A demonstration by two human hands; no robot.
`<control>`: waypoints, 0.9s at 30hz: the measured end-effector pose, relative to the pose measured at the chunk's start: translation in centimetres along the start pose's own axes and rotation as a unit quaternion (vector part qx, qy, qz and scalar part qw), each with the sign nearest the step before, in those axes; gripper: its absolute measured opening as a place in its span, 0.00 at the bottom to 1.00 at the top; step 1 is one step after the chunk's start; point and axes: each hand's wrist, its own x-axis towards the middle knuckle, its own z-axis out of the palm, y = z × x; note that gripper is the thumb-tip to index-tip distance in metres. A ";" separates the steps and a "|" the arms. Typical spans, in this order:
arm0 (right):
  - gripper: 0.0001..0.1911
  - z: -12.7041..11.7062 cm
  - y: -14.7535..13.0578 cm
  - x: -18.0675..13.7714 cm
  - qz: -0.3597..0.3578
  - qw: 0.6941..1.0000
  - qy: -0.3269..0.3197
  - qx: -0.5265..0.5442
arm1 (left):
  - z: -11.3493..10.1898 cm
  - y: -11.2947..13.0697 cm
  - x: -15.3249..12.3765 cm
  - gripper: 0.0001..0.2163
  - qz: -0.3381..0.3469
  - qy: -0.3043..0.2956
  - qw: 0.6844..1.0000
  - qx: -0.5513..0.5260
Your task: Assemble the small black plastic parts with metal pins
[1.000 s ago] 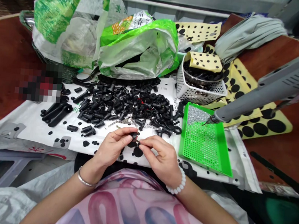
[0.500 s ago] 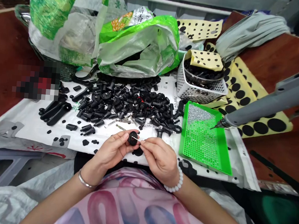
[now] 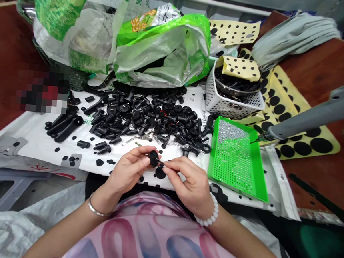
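Between the thumb and fingers of my left hand (image 3: 131, 167) is a round black plastic part (image 3: 153, 158), held up near the table's front edge. My right hand (image 3: 189, 182) pinches a thin strip (image 3: 160, 162), dark in this light, whose tip meets the face of the round part. How far the tip goes in I cannot tell. Just below them lies a black disc (image 3: 160, 172) on the white sheet. Beyond my hands spreads a heap of black plastic parts (image 3: 137, 114), with several small metal strips (image 3: 138, 138) at its near side.
A green perforated tray (image 3: 261, 173) with small silvery pieces stands on the right, under a grey powered screwdriver (image 3: 308, 117). Behind it are a white basket (image 3: 234, 106) and yellow sheets of black dots (image 3: 333, 145). Green-and-white bags (image 3: 162, 60) stand at the back.
The round part has turned slightly in my left hand. My right hand has shifted a little right, its fingers more spread; the strip, bright before, now looks dark.
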 end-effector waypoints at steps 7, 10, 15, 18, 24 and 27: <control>0.04 0.8 0.1 0.3 0.043 0.998 -0.013 0.032 | 0.1 -0.4 -0.3 0.13 0.016 0.000 0.999 0.034; 0.04 1.6 0.5 0.2 0.065 0.996 -0.002 0.056 | 0.4 -0.6 -0.4 0.13 -0.009 0.007 1.000 0.013; 0.07 1.9 0.9 0.3 0.225 0.948 -0.023 0.226 | 0.2 -0.7 -0.4 0.13 0.006 0.013 1.000 0.009; 0.08 1.7 0.7 0.6 0.290 0.913 -0.030 0.286 | 0.0 -0.8 -0.4 0.15 0.023 0.003 0.999 0.044; 0.10 1.7 0.8 0.8 0.349 0.868 -0.026 0.351 | 0.1 -0.6 -0.8 0.13 0.124 -0.011 0.975 0.184; 0.10 2.0 1.2 0.6 0.372 0.846 -0.018 0.382 | 0.3 -0.5 -1.0 0.13 0.172 -0.029 0.954 0.246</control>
